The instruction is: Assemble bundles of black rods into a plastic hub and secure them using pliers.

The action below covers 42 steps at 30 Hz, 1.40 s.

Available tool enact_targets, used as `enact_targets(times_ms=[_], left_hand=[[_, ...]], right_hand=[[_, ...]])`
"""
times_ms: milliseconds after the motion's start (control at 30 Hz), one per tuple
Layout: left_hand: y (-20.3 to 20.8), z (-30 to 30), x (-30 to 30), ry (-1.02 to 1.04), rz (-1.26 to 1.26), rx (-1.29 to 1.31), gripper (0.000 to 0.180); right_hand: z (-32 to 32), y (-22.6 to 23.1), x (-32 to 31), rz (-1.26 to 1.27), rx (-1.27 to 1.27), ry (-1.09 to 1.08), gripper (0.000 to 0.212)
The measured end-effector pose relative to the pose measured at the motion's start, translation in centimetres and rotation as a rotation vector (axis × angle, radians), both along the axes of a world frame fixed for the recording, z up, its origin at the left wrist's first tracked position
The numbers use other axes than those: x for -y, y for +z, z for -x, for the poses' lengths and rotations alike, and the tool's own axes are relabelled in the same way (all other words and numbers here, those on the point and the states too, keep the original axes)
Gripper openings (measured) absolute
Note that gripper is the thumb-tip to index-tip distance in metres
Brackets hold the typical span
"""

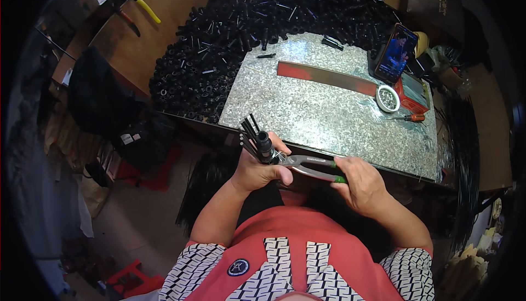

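Before a speckled tabletop (323,115), gripping rods (247,128) and black fitting (265,143) in left hand (255,173), pliers (294,161) in right hand (360,185). Seemingly working at the fitting's end; next, probably needing steady support.

One green-handled pliers (296,162), one bowl (378,101), one orange-handled screwdriver (415,118); black pieces (312,8) uncountable

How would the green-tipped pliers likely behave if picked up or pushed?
The pliers look mostly metal, so probably stiff and fairly heavy for their size. The green ends likely slip less than the shiny metal. Their two spread handles make rolling unlikely.
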State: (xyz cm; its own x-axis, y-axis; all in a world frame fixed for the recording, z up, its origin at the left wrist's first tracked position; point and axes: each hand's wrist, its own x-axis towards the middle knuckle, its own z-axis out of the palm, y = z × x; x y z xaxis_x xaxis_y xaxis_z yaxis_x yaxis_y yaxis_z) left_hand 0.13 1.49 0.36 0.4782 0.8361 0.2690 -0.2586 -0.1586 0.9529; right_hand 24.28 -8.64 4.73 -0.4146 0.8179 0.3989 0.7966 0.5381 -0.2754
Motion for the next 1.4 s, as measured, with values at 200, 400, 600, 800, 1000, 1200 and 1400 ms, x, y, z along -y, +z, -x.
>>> enact_targets(times_ms=[200,400,600,800,1000,1200,1400], left_hand=[[0.7,0.0,0.0,-0.206,0.060,0.004,0.063],[-0.2,-0.4,-0.5,-0.099,-0.064,-0.062,0.049],[1.0,-0.9,-0.2,-0.148,0.112,-0.023,0.084],[0.0,-1.2,-0.8,-0.236,-0.066,-0.031,0.087],[0.4,-1.8,0.3,-0.115,-0.013,-0.083,0.085],[-0.2,-1.9,0.5,0.008,-0.067,-0.034,0.087],[0.4,-1.9,0.5,0.011,-0.010,-0.018,0.086]], right_hand=[[-1.8,-1.9,0.8,1.784,-1.048,0.252,0.021],[-0.8,1.2,-0.3,0.866,-0.290,0.094,0.050],[-1.3,0.8,0.0,0.751,-0.312,0.032,0.044],[-3.2,2.3,-1.2,1.465,-0.436,0.121,0.052],[-2.0,2.2,-1.2,0.864,-0.203,0.058,0.031],[-0.5,1.3,-0.8,0.870,-0.220,-0.034,0.030],[-1.1,0.0,-0.7,0.611,-0.164,-0.040,0.028]])
